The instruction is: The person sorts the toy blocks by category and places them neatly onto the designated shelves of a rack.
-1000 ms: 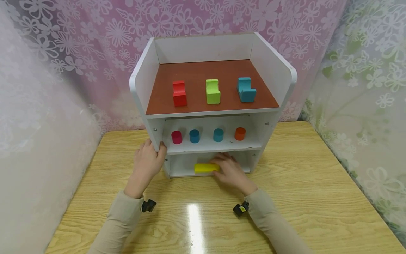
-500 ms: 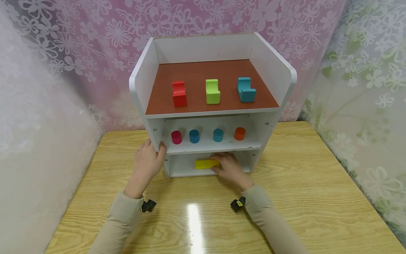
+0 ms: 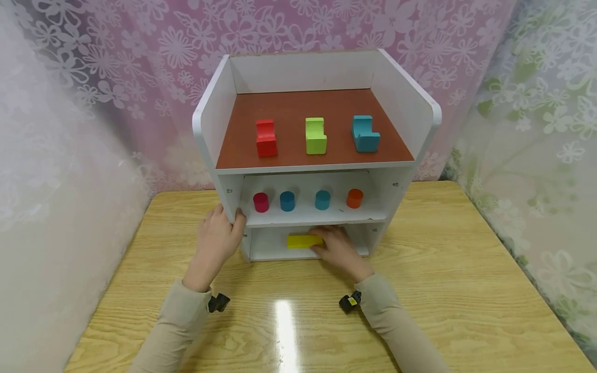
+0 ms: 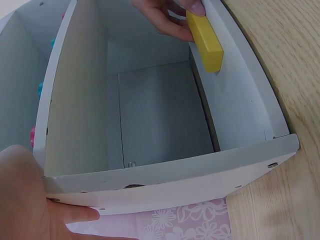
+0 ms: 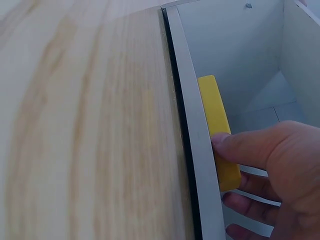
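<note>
A long yellow block point(image 3: 302, 241) lies at the front of the bottom compartment of a white shelf unit point(image 3: 308, 168). My right hand point(image 3: 338, 248) reaches in from the right and pinches the block's right end, thumb on the front face and fingers behind, as the right wrist view shows. In the left wrist view the block point(image 4: 205, 42) is close over the bottom board, its far end hidden by that hand. At the unit's left side, my left hand point(image 3: 216, 238) grips the edge of the side panel, thumb at the front and fingers along the outside.
On the brown top board stand a red point(image 3: 266, 139), a lime green point(image 3: 315, 136) and a teal notched block point(image 3: 366, 134). The middle shelf holds several short cylinders, crimson point(image 3: 261, 202) to orange point(image 3: 354, 198). The unit stands on a wooden table point(image 3: 448, 280) before a floral curtain.
My right hand has moved slightly inward with the yellow block, which has turned so a flat face shows. The left hand keeps its grip on the panel.
</note>
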Tool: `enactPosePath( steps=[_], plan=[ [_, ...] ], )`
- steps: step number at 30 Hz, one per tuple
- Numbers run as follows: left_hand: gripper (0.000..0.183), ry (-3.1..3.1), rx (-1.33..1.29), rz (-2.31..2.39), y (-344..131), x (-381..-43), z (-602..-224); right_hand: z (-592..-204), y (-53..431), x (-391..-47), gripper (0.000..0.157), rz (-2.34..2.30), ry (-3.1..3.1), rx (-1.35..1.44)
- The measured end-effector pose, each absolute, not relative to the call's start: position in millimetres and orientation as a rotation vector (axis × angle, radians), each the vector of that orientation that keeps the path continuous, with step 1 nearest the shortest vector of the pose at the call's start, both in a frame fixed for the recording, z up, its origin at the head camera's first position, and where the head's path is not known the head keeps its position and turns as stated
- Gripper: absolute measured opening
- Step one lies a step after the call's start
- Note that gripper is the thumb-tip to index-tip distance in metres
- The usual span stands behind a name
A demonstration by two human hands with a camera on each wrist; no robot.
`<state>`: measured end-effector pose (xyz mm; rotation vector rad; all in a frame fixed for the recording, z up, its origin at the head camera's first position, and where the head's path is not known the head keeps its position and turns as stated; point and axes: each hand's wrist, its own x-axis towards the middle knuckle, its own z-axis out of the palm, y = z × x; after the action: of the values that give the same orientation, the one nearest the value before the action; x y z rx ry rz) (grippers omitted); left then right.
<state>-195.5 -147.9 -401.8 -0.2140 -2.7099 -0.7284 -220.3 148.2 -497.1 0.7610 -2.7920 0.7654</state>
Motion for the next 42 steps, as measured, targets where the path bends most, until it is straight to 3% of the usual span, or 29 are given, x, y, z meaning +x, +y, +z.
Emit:
enactPosePath(
  steps=[15,23,28,34,42],
  plan=[
    [0.041,-2.717,-0.229,-0.738,-145.7,-196.4,-401.9,-498.4,152.1,-220.5,0.035,0.759,-2.782,0.772],
    [0.037,-2.700,-0.232,-0.742,-145.5,-198.9,-403.8,-489.9,155.8,-217.9,0.058,0.750,-2.882,0.782],
    [0.039,-2.708,-0.216,-0.729,-147.6,-198.7,-404.6,-475.6,157.0,-211.4,0.065,0.753,-2.950,0.829],
    [0.042,-2.713,-0.208,-0.714,-149.0,-198.5,-404.0,-451.2,166.1,-195.9,0.063,0.720,-2.961,0.925],
    [0.052,-2.747,-0.165,-0.711,-149.5,-197.6,-401.7,-408.8,187.4,-152.3,0.061,0.779,-3.076,1.099]
  ],
)
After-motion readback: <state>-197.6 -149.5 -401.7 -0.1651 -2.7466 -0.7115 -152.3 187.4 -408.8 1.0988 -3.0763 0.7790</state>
